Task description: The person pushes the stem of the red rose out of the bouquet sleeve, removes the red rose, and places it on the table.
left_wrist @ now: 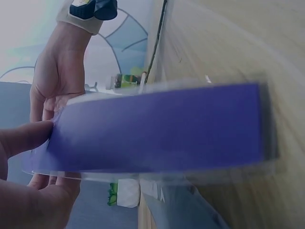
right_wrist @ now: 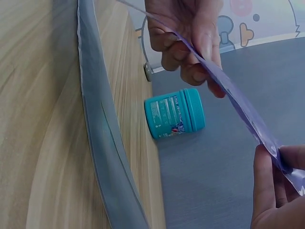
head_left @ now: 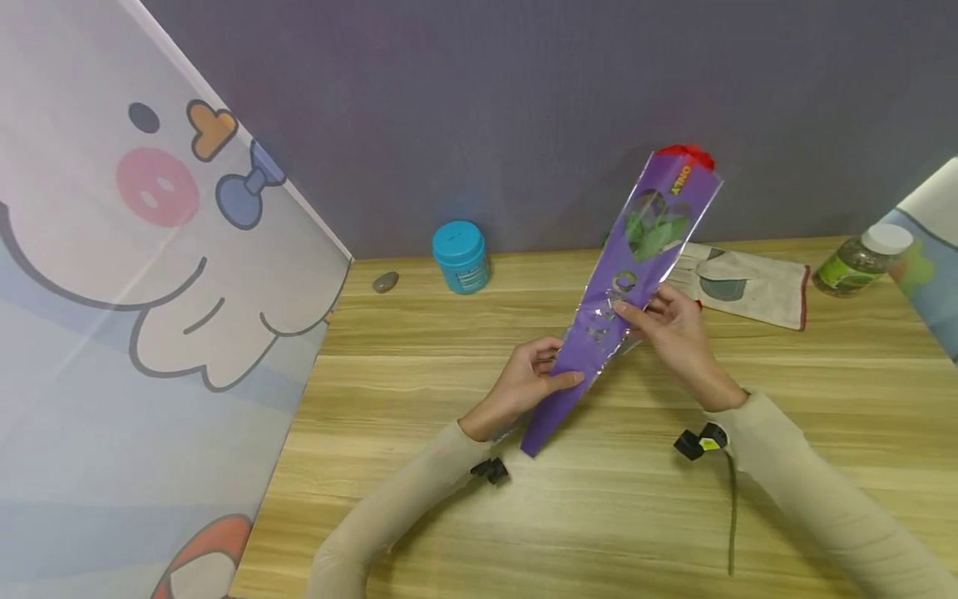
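A purple, cone-shaped plastic sleeve with a clear window is held tilted above the wooden table. A red flower pokes out of its wide top, and green leaves show through the window. My left hand pinches the sleeve's narrow lower part between thumb and fingers. Higher up, my right hand pinches its right edge. In the left wrist view the purple sleeve fills the middle, with my left hand at its left end. In the right wrist view my right hand pinches the sleeve's thin edge.
A teal jar and a grey pebble stand near the back wall. A pale cloth and a green-filled bottle lie at the back right. A cartoon-printed panel walls off the left side.
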Demonstrator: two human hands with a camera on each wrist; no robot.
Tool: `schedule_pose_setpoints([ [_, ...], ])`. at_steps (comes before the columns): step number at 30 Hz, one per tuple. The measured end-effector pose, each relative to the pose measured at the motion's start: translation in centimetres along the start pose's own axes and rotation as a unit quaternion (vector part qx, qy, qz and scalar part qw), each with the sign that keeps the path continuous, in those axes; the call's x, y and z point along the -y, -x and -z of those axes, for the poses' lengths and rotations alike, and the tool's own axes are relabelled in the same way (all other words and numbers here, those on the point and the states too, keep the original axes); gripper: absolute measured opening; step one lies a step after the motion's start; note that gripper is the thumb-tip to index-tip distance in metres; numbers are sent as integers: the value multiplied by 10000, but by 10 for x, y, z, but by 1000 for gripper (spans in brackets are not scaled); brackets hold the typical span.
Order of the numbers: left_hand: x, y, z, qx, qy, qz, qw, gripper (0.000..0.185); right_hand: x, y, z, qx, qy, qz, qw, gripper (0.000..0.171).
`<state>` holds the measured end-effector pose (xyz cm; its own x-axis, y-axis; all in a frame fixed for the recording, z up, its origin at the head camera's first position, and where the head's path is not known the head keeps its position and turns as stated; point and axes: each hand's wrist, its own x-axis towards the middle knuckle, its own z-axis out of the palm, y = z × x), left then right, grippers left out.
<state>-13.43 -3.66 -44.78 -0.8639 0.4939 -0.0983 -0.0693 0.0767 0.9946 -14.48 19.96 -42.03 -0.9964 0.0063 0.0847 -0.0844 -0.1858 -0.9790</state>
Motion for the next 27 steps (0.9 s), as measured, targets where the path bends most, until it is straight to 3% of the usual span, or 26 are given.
schedule_pose_setpoints([
  [8, 1, -5, -2, -46, 96, -206, 9997, 32, -1, 0, -1, 75, -46, -37, 10000, 30],
  [15, 3, -7, -4, 82, 197, -49, 9998, 41, -4, 1, -3, 119, 134, -112, 9998, 32],
  [27, 6, -7, -7, 154, 224, 6, 9996, 39, -5, 0, -3, 228, 337, -124, 9991, 32],
])
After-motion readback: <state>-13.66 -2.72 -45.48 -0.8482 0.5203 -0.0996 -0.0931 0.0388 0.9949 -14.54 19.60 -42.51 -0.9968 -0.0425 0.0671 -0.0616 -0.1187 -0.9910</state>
